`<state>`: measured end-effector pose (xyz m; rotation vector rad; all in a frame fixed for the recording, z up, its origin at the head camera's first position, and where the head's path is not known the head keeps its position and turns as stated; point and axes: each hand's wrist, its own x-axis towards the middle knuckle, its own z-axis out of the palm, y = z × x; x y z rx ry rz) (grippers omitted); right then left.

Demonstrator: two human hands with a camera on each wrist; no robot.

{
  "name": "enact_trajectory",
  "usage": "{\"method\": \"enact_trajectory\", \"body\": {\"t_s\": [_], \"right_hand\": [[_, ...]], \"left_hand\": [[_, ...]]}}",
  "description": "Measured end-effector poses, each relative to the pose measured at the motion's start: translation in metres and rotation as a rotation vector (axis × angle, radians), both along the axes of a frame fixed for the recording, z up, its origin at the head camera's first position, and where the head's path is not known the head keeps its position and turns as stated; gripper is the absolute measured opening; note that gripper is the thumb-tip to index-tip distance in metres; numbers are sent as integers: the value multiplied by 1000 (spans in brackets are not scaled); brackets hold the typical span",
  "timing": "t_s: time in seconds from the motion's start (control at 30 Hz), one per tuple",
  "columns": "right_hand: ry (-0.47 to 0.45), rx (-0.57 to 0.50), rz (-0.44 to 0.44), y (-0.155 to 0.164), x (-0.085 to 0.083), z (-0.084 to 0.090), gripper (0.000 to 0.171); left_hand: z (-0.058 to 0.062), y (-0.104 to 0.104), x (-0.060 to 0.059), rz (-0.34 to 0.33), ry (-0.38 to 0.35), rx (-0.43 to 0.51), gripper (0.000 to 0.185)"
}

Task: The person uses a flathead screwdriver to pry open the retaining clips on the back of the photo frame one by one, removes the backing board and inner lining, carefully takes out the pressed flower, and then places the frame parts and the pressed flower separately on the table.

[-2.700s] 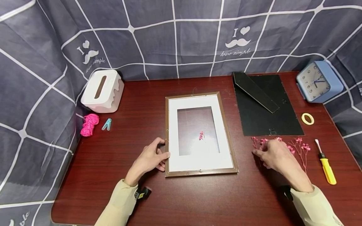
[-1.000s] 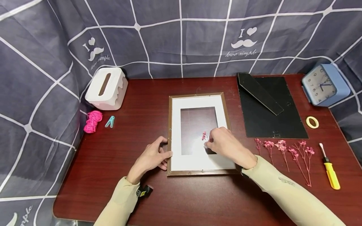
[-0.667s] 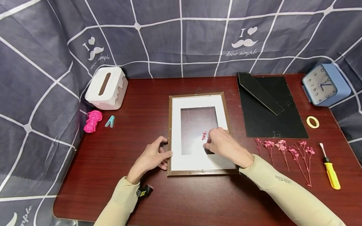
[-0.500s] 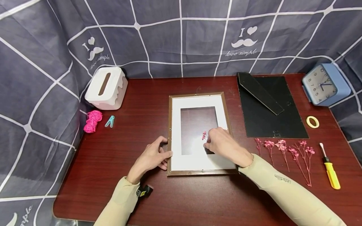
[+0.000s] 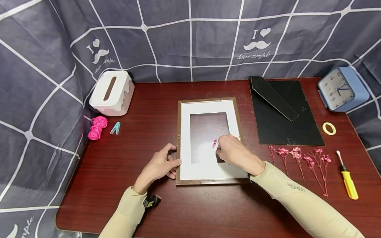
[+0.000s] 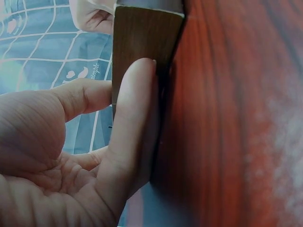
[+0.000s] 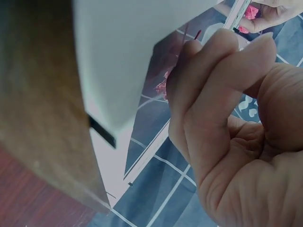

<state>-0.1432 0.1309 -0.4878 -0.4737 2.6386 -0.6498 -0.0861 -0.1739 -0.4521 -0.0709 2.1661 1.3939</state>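
A brown picture frame lies face down with a white mat and a glass window inside. At its left edge, my left hand holds the frame, thumb on the rim and fingers along the side; the left wrist view shows a fingertip against the wooden side. Over the lower right of the window, my right hand pinches a dried flower sprig, largely hidden by the fingers; a thin red stem pokes out beside them. Just left of these fingertips, pink blossoms show over the glass.
Several pink flower sprigs lie in a row on the right, near a yellow screwdriver and a tape roll. Behind are the black backboard and blue clock. A tissue box, pink yarn and a clip stand left.
My right hand has moved left from the flower row to the frame's window, then shifted only slightly there. The left hand has kept its hold on the frame.
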Motion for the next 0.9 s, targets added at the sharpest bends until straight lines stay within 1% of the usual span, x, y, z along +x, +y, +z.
{"method": "enact_trajectory", "body": {"t_s": [0.13,0.3,0.37,0.53,0.73,0.9], "right_hand": [[-11,0,-9,0,-1,-1,39],[-36,-1,-29,-1,-1,2,41],[-32,-3,-36,-3,-1,4,39],[13,-6,-6,-6,-1,9,33],[-25,2,8,-8,-6,5,37],[-32,14,17,-9,-7,5,36]], "left_hand": [[0,0,0,-1,1,-2,51],[0,0,0,-5,2,-7,51],[0,0,0,-7,2,-6,51],[0,0,0,-8,3,-6,51],[-1,0,0,-6,3,-5,50],[-1,0,0,-6,7,-9,51]]}}
